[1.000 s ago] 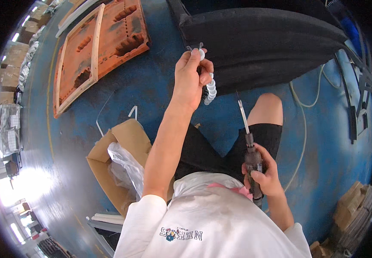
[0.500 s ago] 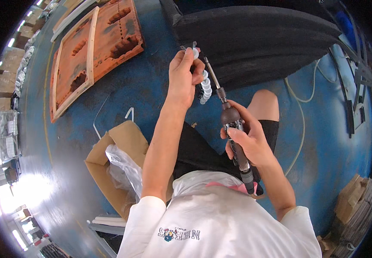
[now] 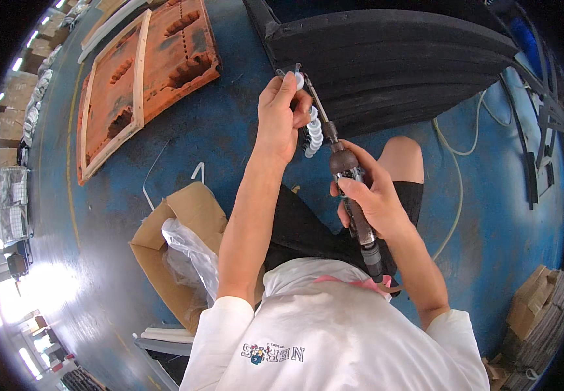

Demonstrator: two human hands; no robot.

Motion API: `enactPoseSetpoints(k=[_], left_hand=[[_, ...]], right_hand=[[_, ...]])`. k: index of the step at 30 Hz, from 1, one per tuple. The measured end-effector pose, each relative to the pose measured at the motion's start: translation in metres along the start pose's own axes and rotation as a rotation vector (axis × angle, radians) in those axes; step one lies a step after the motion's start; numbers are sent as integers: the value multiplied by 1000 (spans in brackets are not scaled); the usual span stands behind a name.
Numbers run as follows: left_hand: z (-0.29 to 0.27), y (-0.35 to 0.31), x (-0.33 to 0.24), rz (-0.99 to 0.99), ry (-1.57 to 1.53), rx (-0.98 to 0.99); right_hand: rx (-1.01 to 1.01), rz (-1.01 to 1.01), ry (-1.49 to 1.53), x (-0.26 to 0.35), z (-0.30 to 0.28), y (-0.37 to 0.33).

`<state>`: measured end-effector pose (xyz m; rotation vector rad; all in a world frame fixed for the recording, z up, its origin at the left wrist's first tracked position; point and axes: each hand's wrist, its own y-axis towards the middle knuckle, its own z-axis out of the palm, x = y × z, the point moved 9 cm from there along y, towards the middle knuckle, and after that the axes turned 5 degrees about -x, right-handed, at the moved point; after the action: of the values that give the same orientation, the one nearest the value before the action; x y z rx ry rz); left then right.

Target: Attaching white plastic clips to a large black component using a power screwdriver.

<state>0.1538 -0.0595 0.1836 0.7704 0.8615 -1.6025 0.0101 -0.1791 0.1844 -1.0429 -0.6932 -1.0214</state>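
Observation:
My left hand is closed, its thumb and fingers pinching a row of small white plastic discs that hangs down beside the fingers. One disc shows at the fingertips, next to a small metal piece. My right hand wraps around a dark power screwdriver, thumb on its upper side. The tool's long thin bit slants up and left, its tip close to the disc at my left fingertips; whether they touch I cannot tell. Just beyond both hands stands a large black ribbed panel stack.
An open cardboard box with clear plastic film sits left of my legs. Farther left lies an orange mould-like panel with wooden strips. A pale hose curves across the blue floor on the right, near stacked flat cardboard.
The screwdriver and my right hand have moved slightly up and left, bringing the bit closer to the disc. My left hand has barely shifted.

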Motion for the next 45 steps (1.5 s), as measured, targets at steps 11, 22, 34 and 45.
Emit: enactPoseSetpoints(k=[11, 22, 34, 45], left_hand=[[0, -1, 0, 38, -3, 29], [4, -2, -5, 1, 37, -1], [3, -2, -3, -22, -23, -32], [0, -2, -3, -40, 17, -50]], right_hand=[[7, -22, -34, 2, -4, 3], [7, -2, -7, 3, -2, 3], [-8, 77, 105, 7, 4, -3], [-13, 114, 101, 7, 11, -4]])
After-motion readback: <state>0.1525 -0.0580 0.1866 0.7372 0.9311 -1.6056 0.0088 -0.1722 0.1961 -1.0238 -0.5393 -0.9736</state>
